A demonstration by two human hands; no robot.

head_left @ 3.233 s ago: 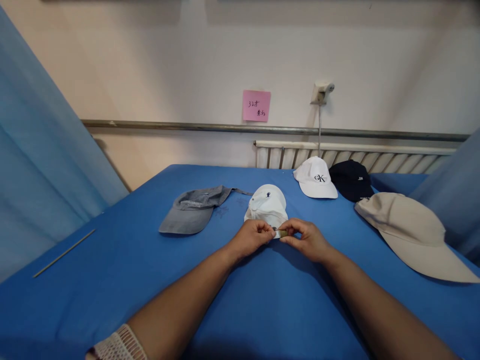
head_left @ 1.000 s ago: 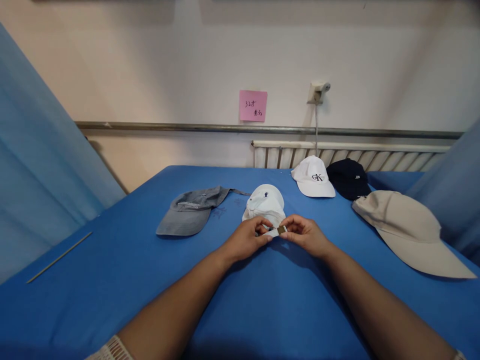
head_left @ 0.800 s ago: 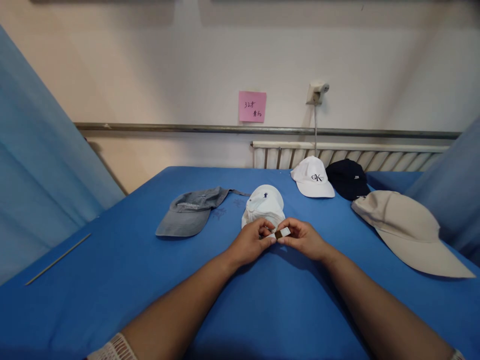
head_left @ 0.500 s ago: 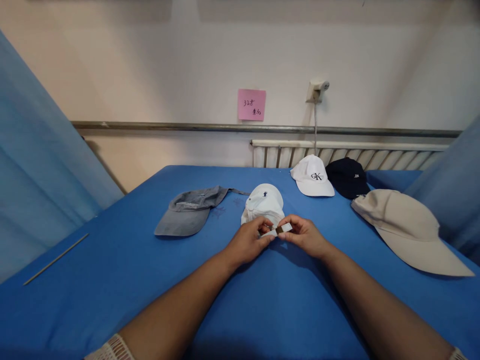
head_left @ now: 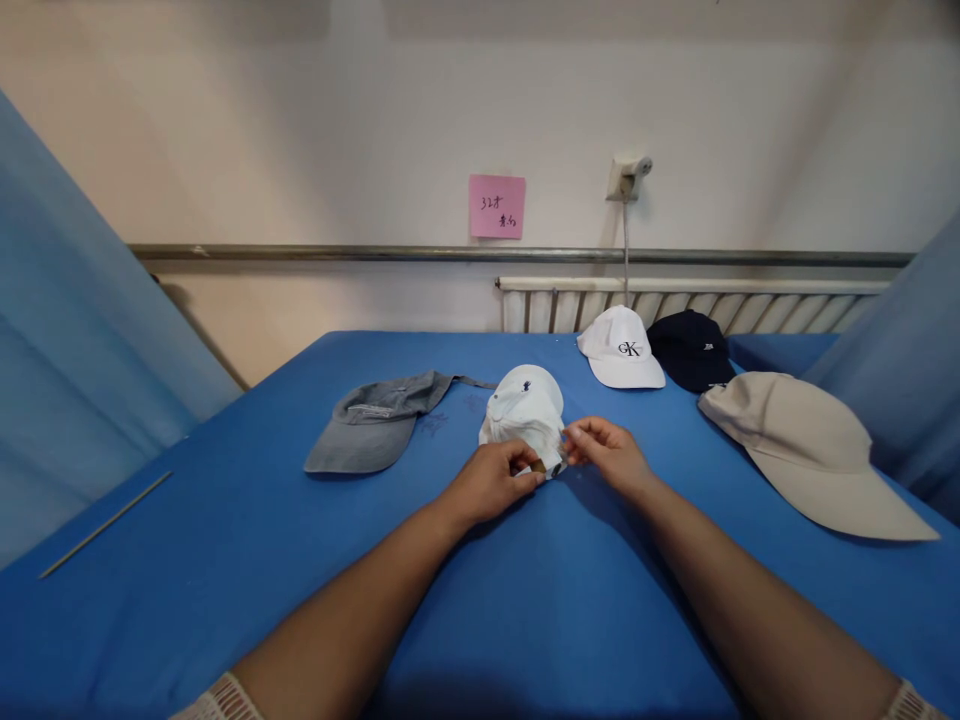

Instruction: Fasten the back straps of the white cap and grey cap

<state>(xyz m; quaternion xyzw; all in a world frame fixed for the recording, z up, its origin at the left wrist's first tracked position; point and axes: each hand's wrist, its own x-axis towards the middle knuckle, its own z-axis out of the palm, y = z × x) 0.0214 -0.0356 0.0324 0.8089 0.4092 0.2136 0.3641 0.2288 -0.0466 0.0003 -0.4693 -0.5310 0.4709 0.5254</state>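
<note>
A table covered in blue cloth stands against a pale wall, its left edge slanting toward the far edge. A light blue curtain hangs on the left and a second curtain on the right. A metal rail crosses the wall above a white radiator; a wall socket holds a plug with a cord running down.

A pink note on the wall is handwritten: "32" can be read, the second line is unclear. The white cap near the far edge bears dark letters that look like "GK". The navy cap beside it has a small pale mark, and the gray cap on the left has pale lettering, both too small to read.

There are five caps and one thin stick, which lies along the left edge. The beige cap is toward the right side. The off-white cap, with a tiny dark emblem, lies in the middle, well short of the far edge. The left hand pinches its strap; the right hand has its fingertips gathered at the cap's right side, and whether they grip it cannot be told.
</note>
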